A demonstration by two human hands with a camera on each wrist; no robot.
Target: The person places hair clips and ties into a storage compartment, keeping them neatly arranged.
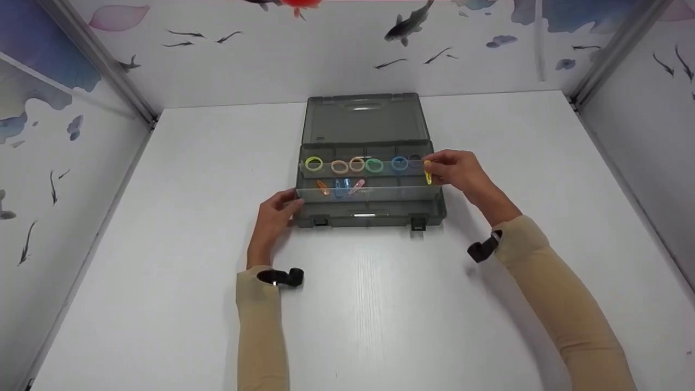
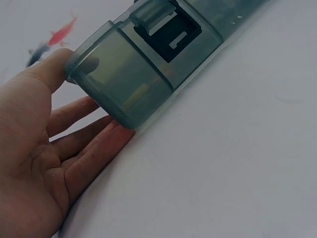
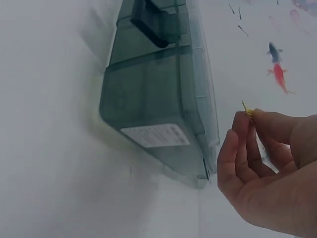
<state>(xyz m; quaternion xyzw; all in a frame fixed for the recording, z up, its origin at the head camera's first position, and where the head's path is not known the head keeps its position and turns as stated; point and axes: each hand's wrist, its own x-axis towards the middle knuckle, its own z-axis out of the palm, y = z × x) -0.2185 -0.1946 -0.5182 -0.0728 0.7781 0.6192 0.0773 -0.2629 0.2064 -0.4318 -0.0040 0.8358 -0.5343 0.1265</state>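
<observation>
A translucent grey plastic storage box [image 1: 374, 221] stands with its lid [image 1: 365, 120] tilted back. My left hand [image 1: 276, 217] holds its left front corner; in the left wrist view the thumb hooks over the rim and the fingers lie along the side wall. Above the box's right side, my right hand [image 1: 456, 171] pinches a yellow snap hair clip [image 1: 428, 172] between thumb and fingertips. The back row holds several coloured hair ties, among them a green one [image 1: 374, 166] and a blue one [image 1: 400, 163]. In the middle row lie an orange clip [image 1: 323, 187], two blue clips [image 1: 342, 187] and a pink clip [image 1: 357, 187].
Under the box is a white table [image 1: 358, 315]. White panels with painted fish [image 1: 408, 24] rise at the back and both sides. Two black latches [image 1: 418, 224] hang on the box's front. A white label [image 3: 156, 135] is stuck on its right side.
</observation>
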